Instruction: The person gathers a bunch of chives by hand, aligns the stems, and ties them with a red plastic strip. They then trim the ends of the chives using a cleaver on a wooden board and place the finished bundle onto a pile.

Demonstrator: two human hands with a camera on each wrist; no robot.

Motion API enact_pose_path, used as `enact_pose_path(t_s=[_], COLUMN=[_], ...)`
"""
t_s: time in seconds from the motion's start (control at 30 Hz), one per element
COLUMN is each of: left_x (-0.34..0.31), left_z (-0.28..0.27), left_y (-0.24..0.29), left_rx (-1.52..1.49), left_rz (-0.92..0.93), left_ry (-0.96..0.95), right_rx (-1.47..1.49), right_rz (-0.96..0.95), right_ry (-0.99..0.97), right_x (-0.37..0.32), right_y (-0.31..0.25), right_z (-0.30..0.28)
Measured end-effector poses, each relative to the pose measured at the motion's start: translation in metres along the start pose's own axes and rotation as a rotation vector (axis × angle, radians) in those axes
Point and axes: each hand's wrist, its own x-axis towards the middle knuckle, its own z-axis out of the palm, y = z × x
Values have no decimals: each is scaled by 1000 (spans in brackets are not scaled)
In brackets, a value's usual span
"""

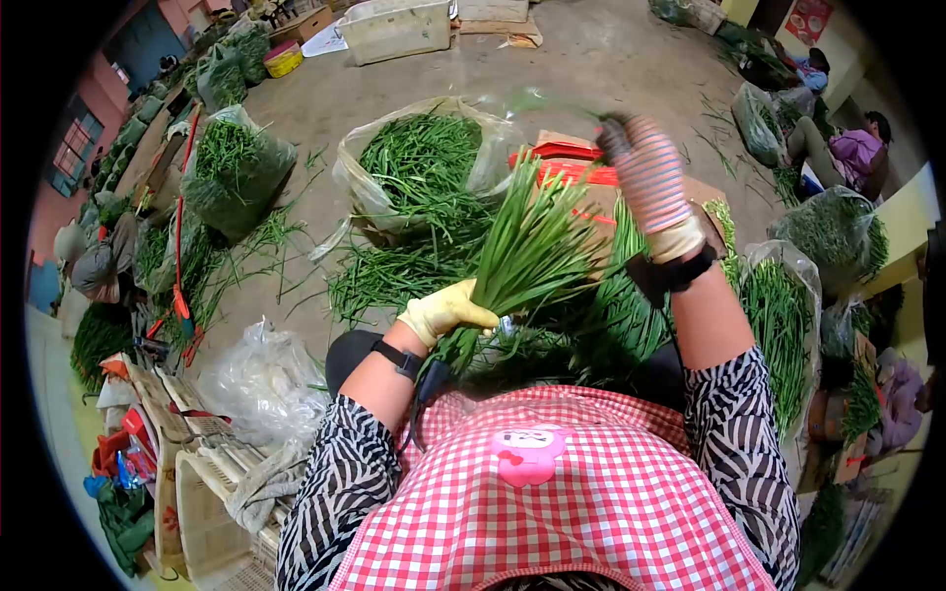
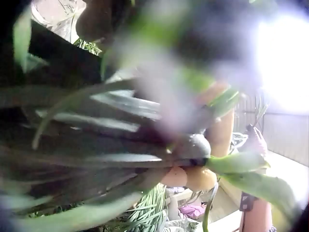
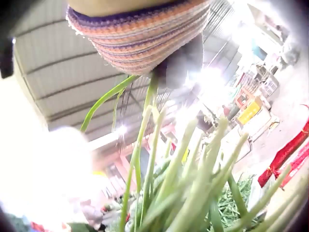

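Observation:
My left hand [image 1: 448, 313], in a pale yellow glove, grips a thick bunch of garlic chives [image 1: 532, 236] around its lower part. The pale stalk ends fan up and to the right. In the left wrist view, dark leaves and yellow gloved fingertips [image 2: 200, 179] show close to the lens. Raised beyond the bunch at the right is my right hand [image 1: 645, 167], in a striped knit glove with dark fingertips. It pinches a few loose chive blades [image 3: 108, 99], which hang from its fingers just above the stalk ends in the right wrist view.
A plastic sack of chives [image 1: 424, 158] stands ahead, with loose chives [image 1: 404, 281] spilled before it. Red strips [image 1: 581, 175] lie beyond the bunch. Another full sack [image 1: 778, 315] stands at my right, crumpled clear plastic [image 1: 261, 379] at my left. People [image 1: 857, 158] sit along the right wall.

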Motion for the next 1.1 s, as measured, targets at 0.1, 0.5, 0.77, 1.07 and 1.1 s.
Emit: enact_pose_path(t_s=[0.1,0.5,0.77,1.07,1.1], left_x=[-1,-2,-4,-4,-4], left_z=[-5,1,7,-4,-2], left_y=[-5,2,7,1,3], left_rx=[13,100,107,96,71], left_rz=[39,-16,-98,-153,-141], left_ry=[40,101,71,4,5], right_rx=[568,301,411,278,416], right_rz=[292,165,153,217,339], right_ry=[30,-596,-910,-777,-751], right_x=[17,-16,-20,-25,-23], right_y=[6,-14,9,8,4], right_z=[-50,-26,19,19,13])
